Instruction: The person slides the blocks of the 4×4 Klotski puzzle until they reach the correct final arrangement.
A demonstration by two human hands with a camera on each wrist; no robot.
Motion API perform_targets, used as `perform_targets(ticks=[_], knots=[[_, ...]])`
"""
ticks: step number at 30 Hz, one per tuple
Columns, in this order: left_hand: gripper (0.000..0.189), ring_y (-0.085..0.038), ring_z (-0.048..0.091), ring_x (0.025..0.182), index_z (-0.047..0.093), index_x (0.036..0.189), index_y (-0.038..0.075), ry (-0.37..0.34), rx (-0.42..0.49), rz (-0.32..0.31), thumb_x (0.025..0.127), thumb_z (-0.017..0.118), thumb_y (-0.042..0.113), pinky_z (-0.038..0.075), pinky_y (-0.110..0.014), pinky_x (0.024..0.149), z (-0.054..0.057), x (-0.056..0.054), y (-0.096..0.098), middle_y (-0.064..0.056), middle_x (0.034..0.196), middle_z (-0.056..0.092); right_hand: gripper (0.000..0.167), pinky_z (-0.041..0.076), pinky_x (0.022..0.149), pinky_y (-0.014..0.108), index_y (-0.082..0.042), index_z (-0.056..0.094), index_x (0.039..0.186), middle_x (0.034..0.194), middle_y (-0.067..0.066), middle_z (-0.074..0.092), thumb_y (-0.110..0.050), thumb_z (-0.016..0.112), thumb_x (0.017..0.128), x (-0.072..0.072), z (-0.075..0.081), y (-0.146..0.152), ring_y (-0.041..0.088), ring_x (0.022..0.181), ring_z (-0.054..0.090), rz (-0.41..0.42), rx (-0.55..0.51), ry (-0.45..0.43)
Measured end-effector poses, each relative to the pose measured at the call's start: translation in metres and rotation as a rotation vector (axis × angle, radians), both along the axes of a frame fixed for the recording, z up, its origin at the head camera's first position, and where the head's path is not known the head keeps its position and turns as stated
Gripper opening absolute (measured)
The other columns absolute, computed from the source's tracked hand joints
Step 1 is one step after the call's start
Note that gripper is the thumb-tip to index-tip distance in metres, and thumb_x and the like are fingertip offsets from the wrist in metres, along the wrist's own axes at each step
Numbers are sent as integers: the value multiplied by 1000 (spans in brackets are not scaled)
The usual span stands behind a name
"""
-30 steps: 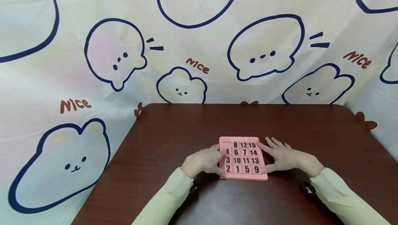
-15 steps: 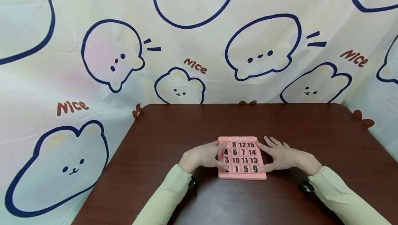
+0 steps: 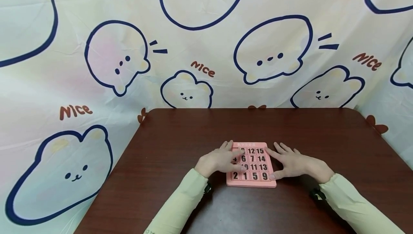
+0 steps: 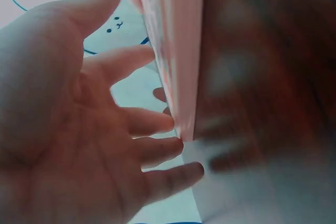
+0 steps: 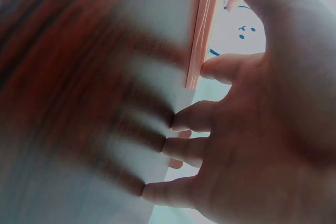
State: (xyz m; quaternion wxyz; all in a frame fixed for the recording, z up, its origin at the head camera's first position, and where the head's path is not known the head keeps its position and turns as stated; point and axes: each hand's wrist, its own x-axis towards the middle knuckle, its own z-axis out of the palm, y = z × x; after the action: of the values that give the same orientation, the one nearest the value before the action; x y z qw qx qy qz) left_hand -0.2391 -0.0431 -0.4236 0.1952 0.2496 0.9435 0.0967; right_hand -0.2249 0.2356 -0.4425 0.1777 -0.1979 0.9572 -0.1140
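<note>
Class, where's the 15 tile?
In the head view, the 15 tile sits top right on the pink board, between the 12 tile and the right hand.

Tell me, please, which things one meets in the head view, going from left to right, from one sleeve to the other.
Pale green cloth left sleeve → bare left-hand grip → pink, flat, four-sided number puzzle → bare right-hand grip → pale green cloth right sleeve.

Hands [image 3: 220, 160] [image 3: 293, 164]: two (one left, one right)
Pink number board [image 3: 251, 183]: one
Tiles [image 3: 254, 167] with numbers fully uncovered: eleven (others are partly covered, so uncounted)
Sleeves [image 3: 179, 201] [image 3: 358, 198]: two
Dark wrist devices [image 3: 207, 188] [image 3: 317, 194]: two
"Nice" printed words [image 3: 76, 111]: three
Surface [image 3: 180, 137]: one
</note>
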Motion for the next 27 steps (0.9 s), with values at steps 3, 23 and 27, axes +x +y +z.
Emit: perform_targets(ticks=[3, 23, 27], knots=[[72, -26, 9, 155, 33, 150, 44, 9, -24, -1, 87, 59, 66, 29, -52, 118, -1, 1, 1, -9, 167, 9, 109, 17, 104, 78, -16, 25, 157, 159, 31, 16, -75, 65, 74, 0, 1, 0, 54, 145, 13, 2, 1, 2], [68, -25, 12, 154, 37, 149, 43, -41, -36, 15, 88, 63, 58, 34, -46, 115, 5, -3, -14, -14, 165, 16, 110, 18, 105, 78, -16, 26, 157, 159, 31, 17, -76, 65, 73, 0, 1, -1, 54, 146, 14, 2, -7, 19], [67, -24, 19, 153, 39, 149, 41, -43, -56, 11, 88, 63, 58, 33, -46, 117, 8, -5, -17, -12, 163, 23, 109, 17, 105, 78, -16, 26, 156, 159, 31, 17, -76, 65, 73, 0, -1, 0, 54, 146, 14, -5, -4, 16]])
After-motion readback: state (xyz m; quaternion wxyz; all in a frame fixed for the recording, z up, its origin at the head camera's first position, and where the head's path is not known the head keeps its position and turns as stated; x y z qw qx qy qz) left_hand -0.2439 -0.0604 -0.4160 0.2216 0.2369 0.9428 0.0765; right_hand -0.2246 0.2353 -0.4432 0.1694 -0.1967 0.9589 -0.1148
